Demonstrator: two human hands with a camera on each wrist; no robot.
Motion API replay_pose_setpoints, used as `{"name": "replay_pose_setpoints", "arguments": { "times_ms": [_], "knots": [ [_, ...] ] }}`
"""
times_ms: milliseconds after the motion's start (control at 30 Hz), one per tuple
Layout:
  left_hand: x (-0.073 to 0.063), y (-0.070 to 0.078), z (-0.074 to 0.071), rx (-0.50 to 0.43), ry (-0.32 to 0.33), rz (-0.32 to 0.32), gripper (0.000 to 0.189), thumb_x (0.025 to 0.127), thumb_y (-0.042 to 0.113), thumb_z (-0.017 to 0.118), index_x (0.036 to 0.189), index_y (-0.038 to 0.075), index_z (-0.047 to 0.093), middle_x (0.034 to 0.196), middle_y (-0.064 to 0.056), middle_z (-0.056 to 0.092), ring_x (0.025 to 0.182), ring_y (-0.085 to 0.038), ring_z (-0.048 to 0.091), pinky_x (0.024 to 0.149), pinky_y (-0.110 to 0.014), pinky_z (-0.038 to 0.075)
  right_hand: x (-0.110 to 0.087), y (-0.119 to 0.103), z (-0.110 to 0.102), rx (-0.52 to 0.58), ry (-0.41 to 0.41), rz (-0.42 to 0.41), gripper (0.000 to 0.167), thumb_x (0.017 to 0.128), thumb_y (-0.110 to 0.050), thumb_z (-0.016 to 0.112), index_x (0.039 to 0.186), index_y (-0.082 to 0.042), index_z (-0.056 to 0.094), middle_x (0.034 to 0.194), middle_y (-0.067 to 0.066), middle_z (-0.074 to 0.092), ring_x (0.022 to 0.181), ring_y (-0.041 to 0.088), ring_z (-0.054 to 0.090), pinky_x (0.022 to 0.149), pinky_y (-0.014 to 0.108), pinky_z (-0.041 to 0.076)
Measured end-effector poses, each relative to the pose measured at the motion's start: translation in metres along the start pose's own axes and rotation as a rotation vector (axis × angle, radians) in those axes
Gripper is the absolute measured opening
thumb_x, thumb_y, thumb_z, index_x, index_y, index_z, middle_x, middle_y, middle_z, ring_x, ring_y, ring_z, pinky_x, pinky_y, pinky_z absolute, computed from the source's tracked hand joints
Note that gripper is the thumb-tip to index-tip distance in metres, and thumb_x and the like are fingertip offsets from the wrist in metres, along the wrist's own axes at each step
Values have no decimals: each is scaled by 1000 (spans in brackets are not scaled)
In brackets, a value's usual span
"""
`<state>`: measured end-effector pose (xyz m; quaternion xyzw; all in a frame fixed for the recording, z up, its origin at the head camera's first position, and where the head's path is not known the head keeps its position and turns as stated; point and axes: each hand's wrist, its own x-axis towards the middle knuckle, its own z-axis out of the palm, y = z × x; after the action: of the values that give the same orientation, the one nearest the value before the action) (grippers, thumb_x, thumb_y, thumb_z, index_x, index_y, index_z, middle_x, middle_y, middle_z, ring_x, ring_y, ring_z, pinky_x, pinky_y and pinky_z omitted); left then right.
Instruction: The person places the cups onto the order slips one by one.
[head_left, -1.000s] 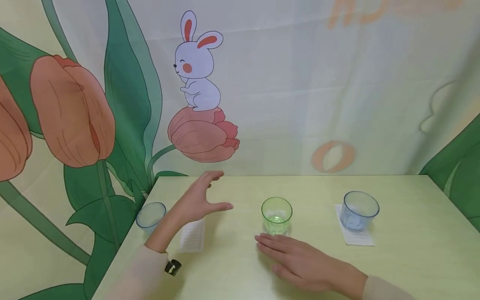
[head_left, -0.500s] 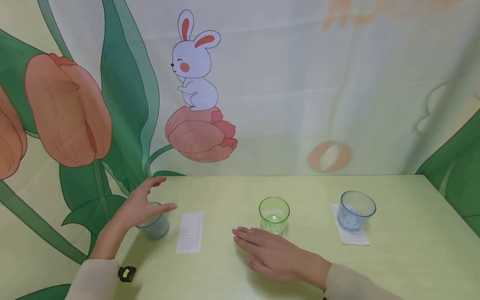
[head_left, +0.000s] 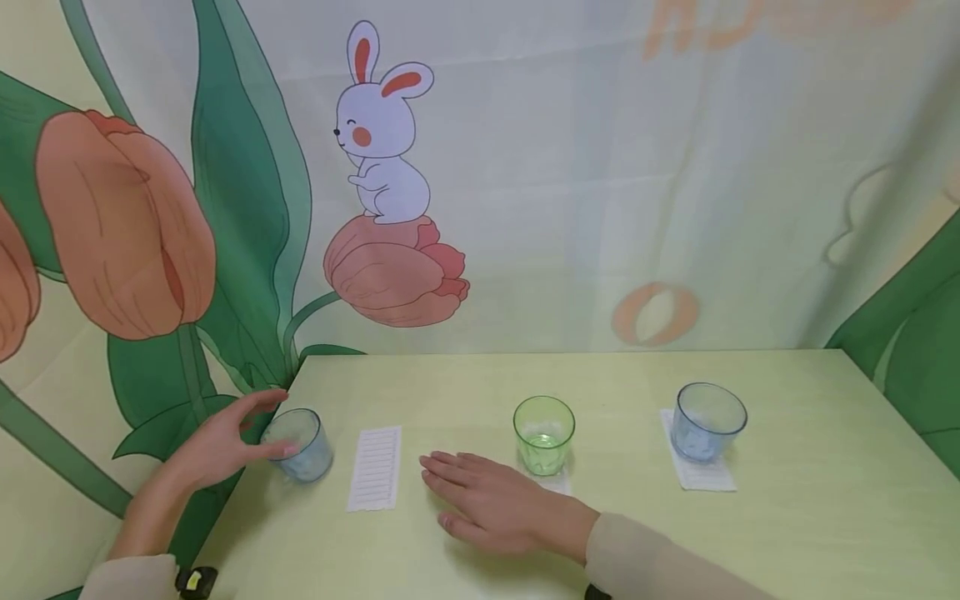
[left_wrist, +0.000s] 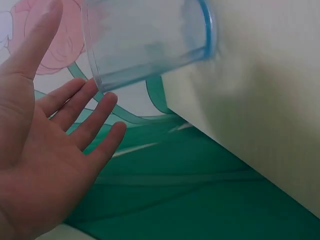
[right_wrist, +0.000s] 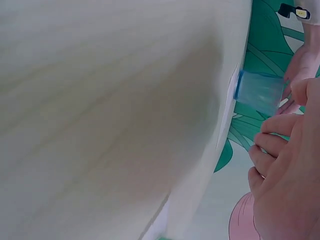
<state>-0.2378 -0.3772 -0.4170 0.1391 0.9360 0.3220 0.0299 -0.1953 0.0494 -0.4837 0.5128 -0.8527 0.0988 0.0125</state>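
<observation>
At the table's left edge stands a clear blue glass (head_left: 309, 457). My left hand (head_left: 213, 448) is beside it at rim height, thumb and fingers spread apart. In the left wrist view the fingertips lie close to the rim of that glass (left_wrist: 150, 45); whether any touches it I cannot tell. My right hand (head_left: 498, 504) hovers palm down over the table, fingers straight and holding nothing. It is between a printed paper slip (head_left: 375, 468) and a green glass (head_left: 544, 437) with some clear liquid in the bottom.
Another blue glass (head_left: 707, 427) stands on a white paper slip (head_left: 712, 477) at the right. A paper slip (head_left: 557, 482) shows partly under the green glass. A printed cloth (head_left: 540, 167) hangs behind the pale table (head_left: 810, 500).
My left hand has moved left and down, from over the paper slip to the left blue glass. My right hand has shifted left, away from the green glass. The glasses stay put.
</observation>
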Motion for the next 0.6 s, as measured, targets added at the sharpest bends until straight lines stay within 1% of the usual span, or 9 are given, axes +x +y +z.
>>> {"name": "replay_pose_setpoints", "arguments": {
  "times_ms": [133, 233, 300, 400, 433, 600],
  "knots": [
    [-4, -2, 2, -28, -18, 21, 85, 91, 32, 87, 156, 1, 43, 156, -24, 48, 140, -48, 45, 111, -65, 39, 13, -4, 3, -7, -19, 0, 63, 116, -42, 20, 166, -4, 32, 175, 7, 25, 161, 21, 22, 129, 39, 23],
    [-4, -4, 6, -32, -23, 30, 87, 90, 32, 88, 157, 2, 42, 157, -21, 48, 141, -45, 46, 110, -59, 44, 24, -8, 6, -8, -49, 7, 64, 116, -43, 21, 166, -5, 32, 175, 6, 23, 161, 20, 20, 130, 38, 22],
    [-3, -5, 9, -26, -21, 30, 87, 89, 33, 88, 157, 2, 43, 157, -19, 48, 140, -43, 47, 109, -57, 45, 31, -9, 10, -7, -70, 13, 64, 116, -43, 22, 166, -5, 32, 176, 6, 21, 161, 20, 19, 130, 37, 21],
    [-2, -6, 11, -27, -24, 19, 87, 89, 35, 88, 156, 2, 44, 157, -19, 48, 139, -43, 48, 110, -59, 45, 40, -11, 17, -14, -94, 17, 64, 116, -45, 22, 167, -7, 31, 176, 5, 20, 162, 18, 17, 130, 35, 19],
    [-2, -6, 12, -24, -26, 14, 87, 89, 35, 88, 156, 2, 44, 156, -19, 49, 139, -42, 49, 110, -61, 44, 42, -11, 19, -13, -103, 19, 65, 115, -45, 21, 167, -7, 30, 176, 4, 19, 162, 18, 17, 130, 35, 19],
    [-4, -5, 12, -14, -30, 2, 88, 89, 35, 89, 155, -1, 44, 154, -22, 49, 136, -43, 51, 110, -63, 46, 49, -16, 24, -8, -151, 24, 66, 115, -48, 21, 168, -9, 29, 176, 3, 18, 162, 16, 15, 130, 33, 17]
  ]
}}
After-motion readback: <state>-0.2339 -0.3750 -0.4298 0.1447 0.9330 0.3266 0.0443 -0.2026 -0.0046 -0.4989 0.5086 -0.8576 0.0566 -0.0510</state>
